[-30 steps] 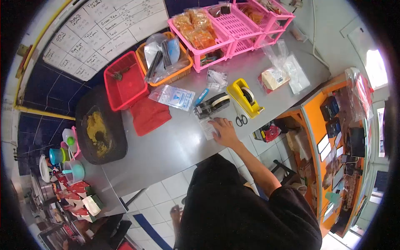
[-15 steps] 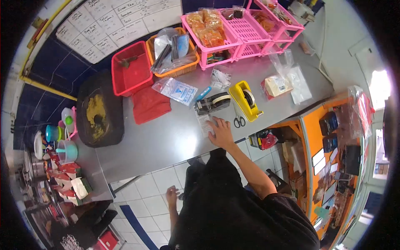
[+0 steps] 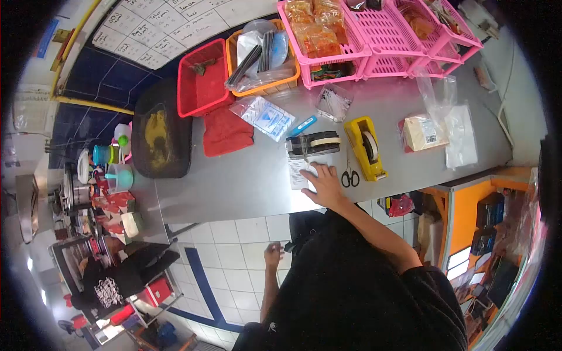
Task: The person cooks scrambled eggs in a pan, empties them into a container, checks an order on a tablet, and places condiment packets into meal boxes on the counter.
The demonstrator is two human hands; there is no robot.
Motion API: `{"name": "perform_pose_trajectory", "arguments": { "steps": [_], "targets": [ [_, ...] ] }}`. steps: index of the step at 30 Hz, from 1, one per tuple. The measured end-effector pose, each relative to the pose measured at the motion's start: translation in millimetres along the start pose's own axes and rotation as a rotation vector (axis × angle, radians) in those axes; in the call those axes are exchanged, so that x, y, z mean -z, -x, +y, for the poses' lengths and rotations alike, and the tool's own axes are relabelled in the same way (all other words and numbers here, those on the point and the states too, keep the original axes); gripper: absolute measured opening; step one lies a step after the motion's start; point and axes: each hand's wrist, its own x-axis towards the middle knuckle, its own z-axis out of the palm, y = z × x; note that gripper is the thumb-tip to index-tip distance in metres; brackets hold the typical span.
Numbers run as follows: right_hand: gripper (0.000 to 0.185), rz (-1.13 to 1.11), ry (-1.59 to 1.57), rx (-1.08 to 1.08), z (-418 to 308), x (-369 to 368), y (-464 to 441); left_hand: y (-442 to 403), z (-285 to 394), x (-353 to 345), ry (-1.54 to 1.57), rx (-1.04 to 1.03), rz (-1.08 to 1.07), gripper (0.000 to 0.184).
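My right hand [image 3: 325, 184] lies on the steel table's front part, fingers spread over a printed paper slip [image 3: 298, 174]. Just beyond the fingertips is a black tape dispenser with a cream tape roll [image 3: 323, 142]. Black-handled scissors [image 3: 350, 177] lie right of the hand, beside a yellow tape dispenser [image 3: 365, 149]. A blue cutter [image 3: 303, 126] sits behind the black dispenser. My left hand [image 3: 273, 255] hangs over the floor in front of the table, fingers loosely bent and apart, with nothing visible in it.
Pink racks [image 3: 383, 55] with packets, an orange basket [image 3: 266, 88] and a red bin [image 3: 202, 105] line the back. A red cloth [image 3: 228, 133], printed plastic bag [image 3: 263, 119] and boxed packet [image 3: 425, 132] lie on the steel table [image 3: 234, 181]. A black tray [image 3: 178, 146] is at left.
The camera view has shifted, so the table and its things appear farther right. My right hand stays on the paper slip; my left hand still hangs below the table edge.
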Motion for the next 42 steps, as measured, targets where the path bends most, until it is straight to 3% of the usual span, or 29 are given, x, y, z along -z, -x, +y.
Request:
{"name": "perform_pose_trajectory", "arguments": {
  "steps": [4,7,13,16,19,23,26,28,29,32,38,42],
  "targets": [
    [0.047,-0.001,-0.038,0.042,7,11,-4,12,66,-37,0.001,-0.204,0.017,0.026],
    [0.04,0.029,-0.132,0.069,14,13,-5,16,84,-50,0.008,-0.225,0.019,0.026],
    [0.024,0.035,-0.135,0.033,26,0,-14,10,27,-54,-0.016,-0.091,0.067,0.031],
    [0.025,-0.019,-0.149,-0.054,17,7,-24,42,28,-53,-0.188,-0.157,0.067,0.033],
    [0.029,-0.017,-0.158,-0.126,11,6,-27,64,17,-48,-0.178,-0.021,0.076,0.032],
    [0.038,-0.034,-0.155,-0.137,9,4,-27,33,-24,-30,-0.422,-0.037,0.075,0.033],
    [0.038,0.004,-0.114,-0.132,4,-1,-23,4,-39,-6,-0.476,-0.188,0.02,0.031],
    [0.038,-0.002,-0.088,-0.128,6,3,-25,-6,-1,2,-0.453,-0.135,-0.031,0.027],
    [0.037,0.014,-0.091,-0.134,5,1,-24,18,59,0,-0.235,0.086,0.041,0.027],
    [0.036,0.052,-0.104,-0.15,-3,-5,-27,-26,53,25,0.031,-0.004,0.01,0.032],
    [0.038,0.019,-0.063,-0.217,-5,-12,-26,-56,89,45,0.039,-0.107,0.011,0.03],
    [0.039,0.016,-0.039,-0.198,-6,-9,-26,-56,84,43,0.061,-0.058,-0.005,0.031]
  ]
}}
